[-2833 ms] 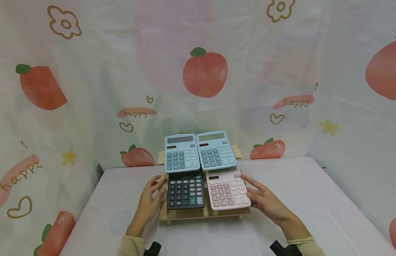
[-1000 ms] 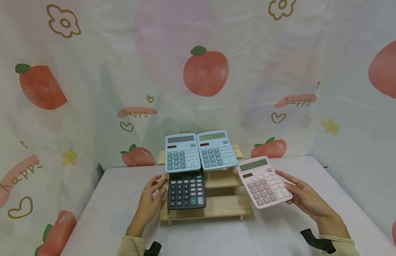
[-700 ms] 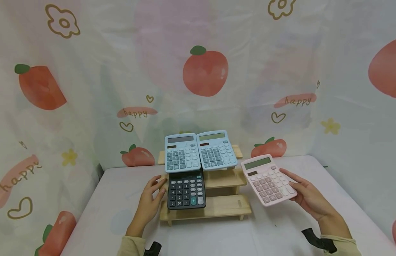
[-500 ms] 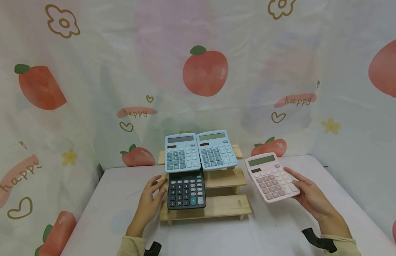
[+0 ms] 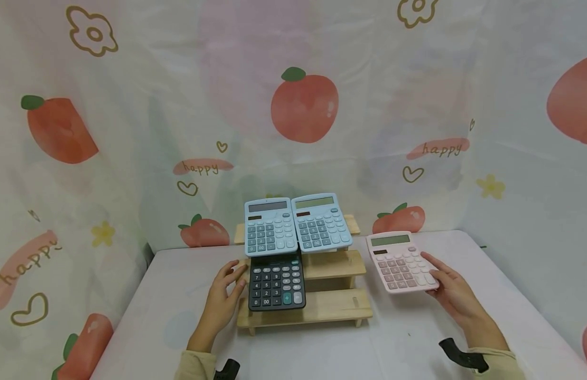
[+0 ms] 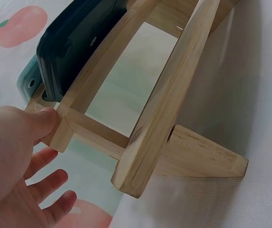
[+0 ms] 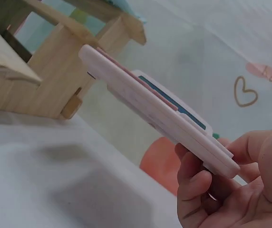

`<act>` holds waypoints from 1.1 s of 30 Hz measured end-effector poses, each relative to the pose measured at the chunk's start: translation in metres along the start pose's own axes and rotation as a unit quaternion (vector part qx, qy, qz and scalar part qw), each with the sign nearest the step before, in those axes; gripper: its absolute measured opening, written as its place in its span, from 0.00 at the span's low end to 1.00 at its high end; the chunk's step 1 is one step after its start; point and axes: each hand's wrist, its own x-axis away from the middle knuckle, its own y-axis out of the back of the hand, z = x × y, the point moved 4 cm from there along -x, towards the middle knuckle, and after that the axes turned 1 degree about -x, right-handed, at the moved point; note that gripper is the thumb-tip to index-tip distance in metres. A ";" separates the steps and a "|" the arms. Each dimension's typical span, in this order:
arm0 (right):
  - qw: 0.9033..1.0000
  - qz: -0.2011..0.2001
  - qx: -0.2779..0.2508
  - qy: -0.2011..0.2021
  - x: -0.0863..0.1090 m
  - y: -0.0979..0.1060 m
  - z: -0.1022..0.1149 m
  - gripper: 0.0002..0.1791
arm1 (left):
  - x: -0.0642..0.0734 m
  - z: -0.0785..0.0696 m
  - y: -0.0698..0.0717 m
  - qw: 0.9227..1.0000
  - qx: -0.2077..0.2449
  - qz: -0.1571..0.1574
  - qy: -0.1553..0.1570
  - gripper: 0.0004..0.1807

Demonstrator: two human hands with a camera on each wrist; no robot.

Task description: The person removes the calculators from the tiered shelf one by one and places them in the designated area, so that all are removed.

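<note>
A pink calculator (image 5: 401,262) is held in the air to the right of the wooden tiered stand (image 5: 336,306). My right hand (image 5: 456,295) grips it by its right edge; the right wrist view shows the thumb on one face and curled fingers under the other. At the stand's left side, my left hand (image 5: 222,298) pinches the end of a shelf between thumb and index finger, its other fingers spread loosely in the left wrist view. A black calculator (image 5: 276,282) leans on the stand's lower left. Two light-blue calculators (image 5: 270,227) lean side by side above it.
The stand rests on a white-covered table (image 5: 312,353). Behind it hangs a fruit-patterned backdrop (image 5: 302,174), close to the stand's rear. A black strap (image 5: 464,356) sits at the right wrist and another strap (image 5: 227,369) at the left.
My right hand has taken the pink calculator off the stand's lower right and carried it rightward. Over the last half second its tilt has changed slightly. The left hand stays in place.
</note>
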 end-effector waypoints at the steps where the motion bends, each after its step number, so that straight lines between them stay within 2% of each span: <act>1: 1.000 -0.003 0.008 -0.008 -0.001 0.000 -0.003 0.33 | 0.000 0.000 0.000 1.000 -0.003 0.000 -0.002 0.21; 11: 0.996 -0.023 0.065 -0.062 -0.009 -0.002 -0.028 0.32 | 0.000 -0.004 0.000 1.000 -0.021 -0.002 -0.014 0.21; 24: 0.990 -0.035 0.107 -0.087 -0.011 -0.009 -0.039 0.30 | 0.002 -0.003 -0.001 0.999 -0.028 -0.011 -0.029 0.21; 33: 0.988 -0.043 0.117 -0.089 -0.015 -0.010 -0.041 0.29 | 0.000 -0.002 -0.001 0.999 -0.029 -0.012 -0.024 0.21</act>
